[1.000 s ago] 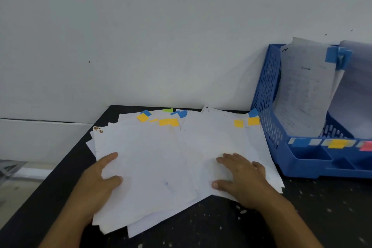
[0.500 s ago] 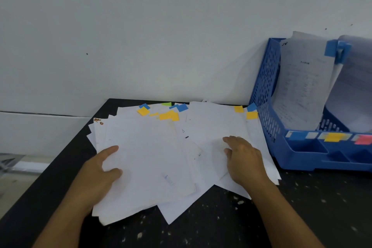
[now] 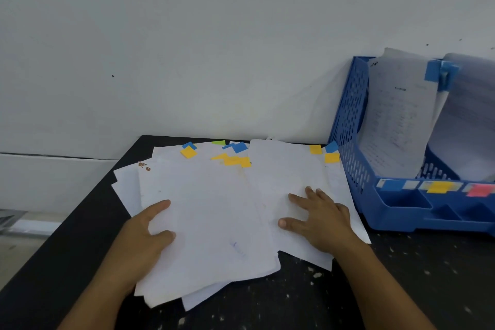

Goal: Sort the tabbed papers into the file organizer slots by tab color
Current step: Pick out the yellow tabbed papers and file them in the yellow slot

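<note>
Papers (image 3: 214, 211): fanned under both hands, tabs at far edge beyond fingers; right hand (image 3: 318, 218) flat, nearer organizer (image 3: 356, 158); left hand (image 3: 144, 233) grips near edge.

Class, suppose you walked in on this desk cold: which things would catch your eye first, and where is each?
First, the loose spread of white papers on the black table, with yellow, blue and green tabs at its far edge. Both hands lie on it: the left hand grips its near-left side, the right hand presses flat. At right stands the blue file organizer, already holding sheets.
</note>
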Demonstrator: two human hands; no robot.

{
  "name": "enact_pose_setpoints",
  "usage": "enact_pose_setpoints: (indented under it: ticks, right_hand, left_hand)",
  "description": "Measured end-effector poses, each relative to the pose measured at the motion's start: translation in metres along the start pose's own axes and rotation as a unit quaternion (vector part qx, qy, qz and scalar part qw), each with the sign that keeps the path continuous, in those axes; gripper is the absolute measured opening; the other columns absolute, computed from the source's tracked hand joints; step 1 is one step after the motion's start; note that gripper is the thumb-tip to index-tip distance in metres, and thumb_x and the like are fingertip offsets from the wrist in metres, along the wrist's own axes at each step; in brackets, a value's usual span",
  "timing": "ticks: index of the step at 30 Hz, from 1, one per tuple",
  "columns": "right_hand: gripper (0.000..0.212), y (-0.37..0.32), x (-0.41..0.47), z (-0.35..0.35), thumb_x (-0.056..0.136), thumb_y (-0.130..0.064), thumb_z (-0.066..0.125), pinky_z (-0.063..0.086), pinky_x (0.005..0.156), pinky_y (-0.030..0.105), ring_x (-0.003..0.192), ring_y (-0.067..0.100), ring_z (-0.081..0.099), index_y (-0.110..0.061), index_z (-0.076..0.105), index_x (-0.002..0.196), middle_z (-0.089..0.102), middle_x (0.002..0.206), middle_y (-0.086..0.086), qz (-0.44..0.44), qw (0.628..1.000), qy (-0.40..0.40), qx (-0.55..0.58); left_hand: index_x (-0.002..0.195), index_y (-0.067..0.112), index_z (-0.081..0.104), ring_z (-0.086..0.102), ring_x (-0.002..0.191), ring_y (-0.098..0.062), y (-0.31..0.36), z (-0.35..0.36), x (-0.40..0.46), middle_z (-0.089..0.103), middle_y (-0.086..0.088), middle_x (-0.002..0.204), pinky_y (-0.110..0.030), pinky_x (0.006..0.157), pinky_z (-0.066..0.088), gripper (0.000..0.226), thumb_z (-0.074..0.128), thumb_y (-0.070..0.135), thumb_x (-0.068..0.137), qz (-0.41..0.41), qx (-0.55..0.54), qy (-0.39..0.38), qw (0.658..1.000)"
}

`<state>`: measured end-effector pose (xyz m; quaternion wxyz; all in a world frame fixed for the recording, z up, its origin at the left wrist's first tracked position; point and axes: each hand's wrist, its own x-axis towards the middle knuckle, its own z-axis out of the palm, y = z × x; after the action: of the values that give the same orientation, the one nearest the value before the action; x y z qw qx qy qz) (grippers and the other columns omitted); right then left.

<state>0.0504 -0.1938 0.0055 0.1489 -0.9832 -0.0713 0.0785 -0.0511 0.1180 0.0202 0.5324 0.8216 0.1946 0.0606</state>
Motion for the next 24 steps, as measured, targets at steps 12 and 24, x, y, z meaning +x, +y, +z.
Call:
enact_pose_setpoints:
  ticks: [12,24]
  right_hand:
    - [0.032,-0.003,0.001,-0.005,0.096,-0.052,0.045,0.041,0.086,0.034,0.107,0.016,0.060,-0.037,0.065,0.116,0.067,0.120,-0.009,0.044,0.990,0.134,0.009]
    - [0.035,-0.035,-0.022,-0.028,0.092,-0.050,0.055,0.050,0.091,0.033,0.104,0.017,0.063,-0.031,0.067,0.120,0.071,0.114,-0.007,-0.059,0.977,0.100,0.181]
  left_hand:
    - [0.134,0.031,0.051,0.060,0.088,-0.009,0.003,-0.001,-0.003,0.057,0.008,0.120,-0.023,0.066,0.046,0.056,0.064,0.005,0.086,-0.007,0.023,-0.005,1.000]
    - [0.136,0.042,0.044,0.056,0.107,-0.008,0.008,0.005,-0.004,0.052,0.010,0.131,-0.027,0.083,0.047,0.056,0.061,0.014,0.091,0.004,-0.037,-0.012,0.999]
